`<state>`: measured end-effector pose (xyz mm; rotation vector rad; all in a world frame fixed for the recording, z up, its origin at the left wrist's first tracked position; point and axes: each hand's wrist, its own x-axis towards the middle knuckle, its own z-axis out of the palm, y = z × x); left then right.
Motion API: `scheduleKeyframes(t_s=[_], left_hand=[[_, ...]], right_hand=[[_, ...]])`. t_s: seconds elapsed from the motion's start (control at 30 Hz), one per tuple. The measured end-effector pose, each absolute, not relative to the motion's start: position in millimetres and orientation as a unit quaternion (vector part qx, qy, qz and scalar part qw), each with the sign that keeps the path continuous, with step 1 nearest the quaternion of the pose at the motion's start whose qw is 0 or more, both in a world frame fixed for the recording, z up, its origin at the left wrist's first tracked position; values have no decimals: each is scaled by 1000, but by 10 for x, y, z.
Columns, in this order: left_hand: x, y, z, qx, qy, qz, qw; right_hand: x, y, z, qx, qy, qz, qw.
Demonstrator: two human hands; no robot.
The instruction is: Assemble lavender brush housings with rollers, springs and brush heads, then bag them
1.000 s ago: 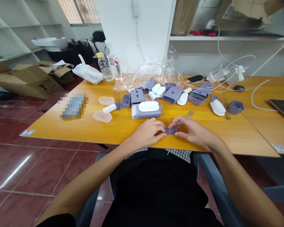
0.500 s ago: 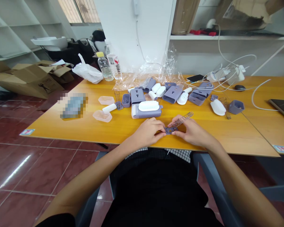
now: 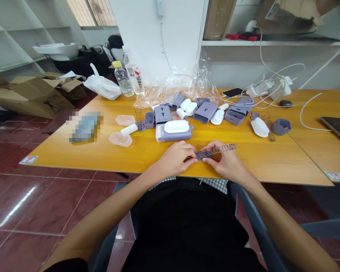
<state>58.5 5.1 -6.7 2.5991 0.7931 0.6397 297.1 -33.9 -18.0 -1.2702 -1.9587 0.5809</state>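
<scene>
My left hand (image 3: 176, 158) and my right hand (image 3: 226, 159) meet over the front of the yellow wooden table (image 3: 243, 162). Between their fingertips they pinch a small lavender plastic plate (image 3: 201, 155). A metal coil spring (image 3: 223, 149) runs from that plate towards the right, above my right hand. Fingers partly hide the plate. Just beyond my hands lies a lavender box with a white slotted lid (image 3: 174, 132). Several lavender and white plastic parts (image 3: 205, 112) are spread behind it.
Pale pink trays (image 3: 120, 139) and another coil spring (image 3: 269, 127) lie on the table. Crumpled clear plastic wrap (image 3: 184, 85), water bottles (image 3: 122, 79), a phone (image 3: 339, 127) and white cables (image 3: 277, 79) lie towards the back. A blurred patch (image 3: 85, 127) covers something on the left.
The spring has swung down from a rising slant to a nearly level line towards the right. Both hands still pinch the plate, and the view has shifted slightly.
</scene>
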Motion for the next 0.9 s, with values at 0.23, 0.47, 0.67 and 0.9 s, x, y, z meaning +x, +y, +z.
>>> scheduleKeyframes(t_s=[0.23, 0.47, 0.67, 0.9], left_hand=[[583, 41, -55, 916, 276, 233, 173], [582, 32, -49, 916, 275, 229, 178], [577, 41, -56, 917, 266, 237, 179], [574, -2, -44, 899, 311, 247, 186]], right_hand=[[2919, -405, -175, -519, -759, 167, 355], [2888, -423, -177, -531, -752, 158, 357], [2880, -404, -191, -537, -751, 143, 357], [2863, -394, -181, -543, -754, 126, 348]])
